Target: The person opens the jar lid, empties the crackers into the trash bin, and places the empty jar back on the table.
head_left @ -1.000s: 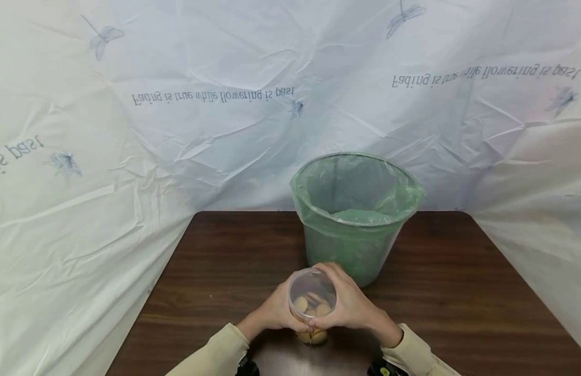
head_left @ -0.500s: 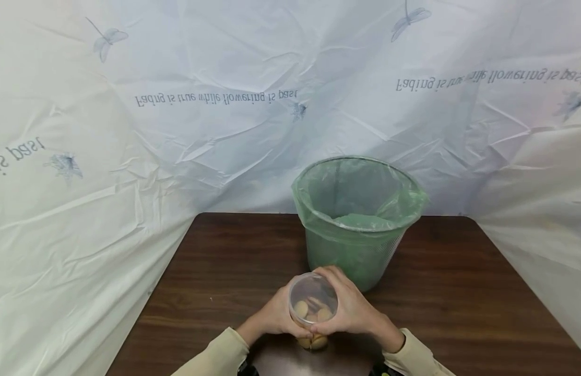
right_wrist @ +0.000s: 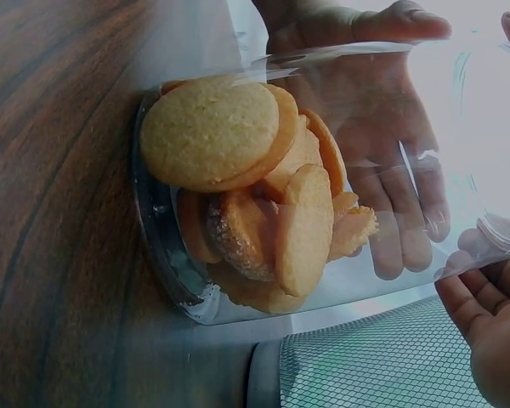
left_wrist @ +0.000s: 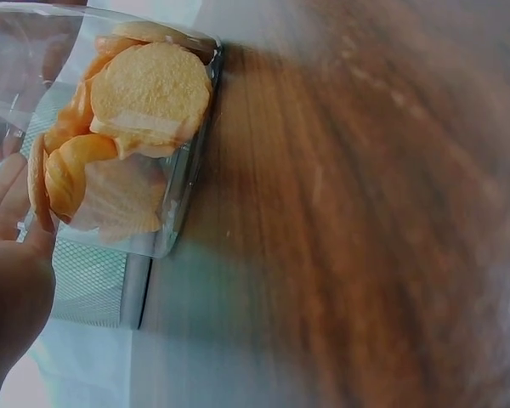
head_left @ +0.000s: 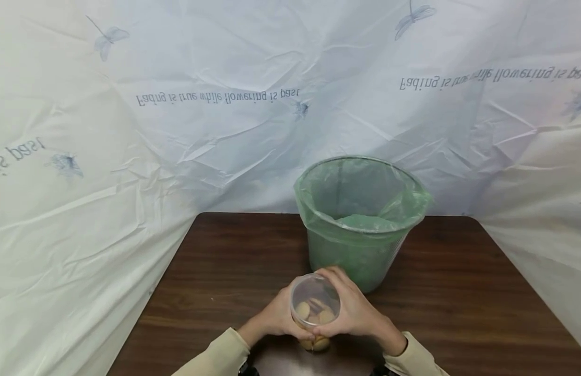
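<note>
A clear plastic jar [head_left: 322, 286] stands upright between my hands, its base seemingly on the brown table. Several round, pale golden cookies [right_wrist: 208, 136] lie in its lower part; the left wrist view shows these cookies [left_wrist: 153, 89] through the wall. My left hand [head_left: 277, 315] grips the jar's left side near the rim. From the right, my right hand [head_left: 355, 312] curls round it, and the two thumbs come together at the front. Whether a clear lid covers the top, I cannot tell.
Just behind the jar stands a mesh wastebasket [head_left: 351, 256] lined with a green plastic bag [head_left: 313, 209]. The dark wood table [head_left: 215, 282] reaches back to a white printed sheet [head_left: 215, 151] that hangs behind and on both sides.
Both hands keep their hold on the jar. The whole head view has shifted slightly, so basket, jar and hands appear a little lower and further right.
</note>
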A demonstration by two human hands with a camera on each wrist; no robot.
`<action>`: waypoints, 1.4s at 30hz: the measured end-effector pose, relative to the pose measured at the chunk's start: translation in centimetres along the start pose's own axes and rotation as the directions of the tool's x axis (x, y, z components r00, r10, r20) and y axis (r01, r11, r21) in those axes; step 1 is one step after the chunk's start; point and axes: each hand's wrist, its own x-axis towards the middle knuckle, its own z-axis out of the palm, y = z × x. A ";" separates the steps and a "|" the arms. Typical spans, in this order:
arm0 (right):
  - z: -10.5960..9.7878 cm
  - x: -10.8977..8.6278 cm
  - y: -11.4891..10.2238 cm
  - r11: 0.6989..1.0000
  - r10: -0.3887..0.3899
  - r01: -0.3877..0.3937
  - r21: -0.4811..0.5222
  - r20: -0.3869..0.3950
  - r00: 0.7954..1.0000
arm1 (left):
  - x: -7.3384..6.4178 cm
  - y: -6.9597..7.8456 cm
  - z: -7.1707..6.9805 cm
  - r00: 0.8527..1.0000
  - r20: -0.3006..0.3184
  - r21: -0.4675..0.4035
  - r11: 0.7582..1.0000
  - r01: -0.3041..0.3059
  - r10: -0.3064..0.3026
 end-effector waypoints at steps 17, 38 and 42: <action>-0.2 0.2 0.1 1.000 -0.009 0.009 -0.004 0.011 1.000 | 0.0 0.1 -0.2 1.000 0.005 0.005 1.000 0.000 0.000; -0.4 0.3 0.4 1.000 -0.030 0.030 -0.009 0.025 0.999 | 0.0 0.3 -0.2 1.000 0.001 0.001 1.000 0.021 -0.021; -0.4 0.1 0.3 1.000 -0.029 0.029 -0.003 0.032 0.999 | 0.0 0.2 0.0 1.000 0.012 0.003 1.000 -0.020 0.020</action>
